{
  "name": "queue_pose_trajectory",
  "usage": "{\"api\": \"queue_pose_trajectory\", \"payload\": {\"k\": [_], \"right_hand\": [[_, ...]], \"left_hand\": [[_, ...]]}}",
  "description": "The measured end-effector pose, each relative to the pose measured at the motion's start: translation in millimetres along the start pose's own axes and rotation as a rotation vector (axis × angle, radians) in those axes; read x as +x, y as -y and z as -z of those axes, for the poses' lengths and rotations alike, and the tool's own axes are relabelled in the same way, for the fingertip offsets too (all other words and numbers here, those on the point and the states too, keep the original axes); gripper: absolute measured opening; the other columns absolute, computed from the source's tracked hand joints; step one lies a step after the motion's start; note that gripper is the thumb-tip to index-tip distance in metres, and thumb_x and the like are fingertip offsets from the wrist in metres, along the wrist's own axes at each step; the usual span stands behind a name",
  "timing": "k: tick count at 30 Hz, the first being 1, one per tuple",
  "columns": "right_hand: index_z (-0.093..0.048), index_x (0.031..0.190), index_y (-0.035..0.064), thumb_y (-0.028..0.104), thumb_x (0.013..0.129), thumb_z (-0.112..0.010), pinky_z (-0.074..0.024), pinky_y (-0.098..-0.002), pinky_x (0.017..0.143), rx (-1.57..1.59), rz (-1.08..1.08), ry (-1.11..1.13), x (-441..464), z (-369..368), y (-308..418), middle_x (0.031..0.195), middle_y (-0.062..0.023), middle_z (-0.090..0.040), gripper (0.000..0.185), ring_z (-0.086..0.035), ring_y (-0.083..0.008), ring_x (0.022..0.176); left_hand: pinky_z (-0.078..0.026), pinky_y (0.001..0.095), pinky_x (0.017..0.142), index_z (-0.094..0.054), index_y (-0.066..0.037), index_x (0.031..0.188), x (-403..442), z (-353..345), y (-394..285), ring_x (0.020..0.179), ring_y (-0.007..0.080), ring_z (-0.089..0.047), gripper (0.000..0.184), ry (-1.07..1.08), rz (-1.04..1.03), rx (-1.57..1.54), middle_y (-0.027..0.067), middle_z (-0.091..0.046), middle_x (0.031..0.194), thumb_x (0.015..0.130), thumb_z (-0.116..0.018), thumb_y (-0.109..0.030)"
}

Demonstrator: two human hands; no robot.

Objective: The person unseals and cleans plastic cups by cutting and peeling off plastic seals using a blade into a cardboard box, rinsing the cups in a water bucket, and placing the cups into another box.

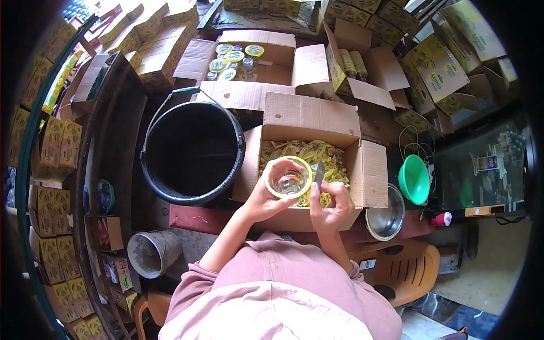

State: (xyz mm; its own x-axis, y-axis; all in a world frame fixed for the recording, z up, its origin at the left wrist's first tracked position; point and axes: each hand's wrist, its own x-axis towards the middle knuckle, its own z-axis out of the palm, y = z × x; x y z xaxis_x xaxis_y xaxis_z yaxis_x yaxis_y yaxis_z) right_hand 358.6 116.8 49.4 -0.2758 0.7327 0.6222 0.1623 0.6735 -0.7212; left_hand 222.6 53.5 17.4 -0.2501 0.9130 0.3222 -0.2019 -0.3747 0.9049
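Note:
My left hand (262,203) is wrapped round a clear plastic cup (290,186) with a yellow rim, its opening tilted up towards me. In my right hand (331,208) is a knife (320,171), its short blade pointing up, close to the cup's right side. Both hands are over an open cardboard box (311,120). Inside this box lies a heap of yellow and clear plastic scraps (306,148), partly hidden by the cup and hands.
A large black bucket (192,195) stands left of the box. Behind is a carton (249,96) with several yellow-lidded cups (233,55). To the right are a green bowl (415,180) and a steel bowl (391,231). A grey bucket (146,255) sits lower left.

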Motion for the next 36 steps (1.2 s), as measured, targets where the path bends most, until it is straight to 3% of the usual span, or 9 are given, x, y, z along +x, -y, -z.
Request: {"api": "queue_pose_trajectory", "payload": {"k": [9,12,18,21,24,36], "right_hand": [[-0.06,0.076,0.0007,-0.006,0.066,-0.066,-0.0483,-0.0277,0.057,-0.038,0.034,-0.017,-4.1,-1.8,14.8,0.071,-0.0105,-0.062,0.013,-0.061,-0.0199,0.062],[-0.059,0.081,-0.0009,-0.008,0.067,-0.065,-0.0425,-0.0241,0.052,-0.049,0.113,-0.023,-3.6,-1.6,11.1,0.071,-0.0079,-0.058,0.017,-0.056,-0.0157,0.061],[-0.059,0.08,-0.0007,-0.009,0.067,-0.064,-0.0427,-0.0247,0.052,-0.068,0.139,-0.003,5.9,0.2,7.0,0.07,-0.0082,-0.058,0.016,-0.056,-0.0157,0.061],[-0.06,0.075,0.0003,-0.007,0.066,-0.066,-0.0484,-0.0277,0.059,-0.043,0.063,0.017,4.0,1.4,7.5,0.071,-0.0107,-0.061,0.013,-0.062,-0.0203,0.064],[-0.059,0.074,0.0002,-0.007,0.066,-0.066,-0.048,-0.0277,0.058,-0.047,0.023,0.022,1.6,0.2,9.8,0.07,-0.0105,-0.061,0.012,-0.061,-0.0202,0.063],[-0.062,0.078,0.0004,-0.007,0.065,-0.066,-0.0471,-0.0278,0.057,-0.111,0.115,0.034,9.7,-14.9,2.9,0.071,-0.0098,-0.061,0.015,-0.061,-0.021,0.063]], "left_hand": [[-0.037,0.0336,0.095,-0.031,-0.002,0.124,-1.7,2.3,-10.3,0.113,0.0201,-0.043,0.064,0.051,-0.002,0.13,0.0117,-0.043,0.115,0.069,-0.064,0.0],[-0.038,0.0334,0.095,-0.033,-0.001,0.123,-0.5,4.5,-6.6,0.112,0.0202,-0.044,0.064,0.065,0.001,0.147,0.0112,-0.044,0.115,0.067,-0.065,-0.002],[-0.038,0.0327,0.094,-0.036,-0.001,0.12,1.0,6.7,-9.2,0.11,0.0201,-0.046,0.065,0.118,0.004,0.212,0.0106,-0.044,0.112,0.063,-0.066,-0.005],[-0.039,0.0323,0.094,-0.037,0.0,0.119,2.8,10.2,-10.8,0.109,0.0198,-0.046,0.063,0.098,0.009,0.204,0.0106,-0.044,0.112,0.064,-0.066,-0.004],[-0.039,0.032,0.093,-0.038,0.0,0.119,3.5,13.4,-10.3,0.109,0.0197,-0.046,0.062,0.082,0.01,0.215,0.0106,-0.044,0.111,0.064,-0.065,-0.003],[-0.04,0.0327,0.092,-0.041,0.0,0.118,7.1,29.7,-9.0,0.108,0.0207,-0.046,0.06,0.191,0.003,0.257,0.0111,-0.044,0.112,0.063,-0.066,-0.007]]}}
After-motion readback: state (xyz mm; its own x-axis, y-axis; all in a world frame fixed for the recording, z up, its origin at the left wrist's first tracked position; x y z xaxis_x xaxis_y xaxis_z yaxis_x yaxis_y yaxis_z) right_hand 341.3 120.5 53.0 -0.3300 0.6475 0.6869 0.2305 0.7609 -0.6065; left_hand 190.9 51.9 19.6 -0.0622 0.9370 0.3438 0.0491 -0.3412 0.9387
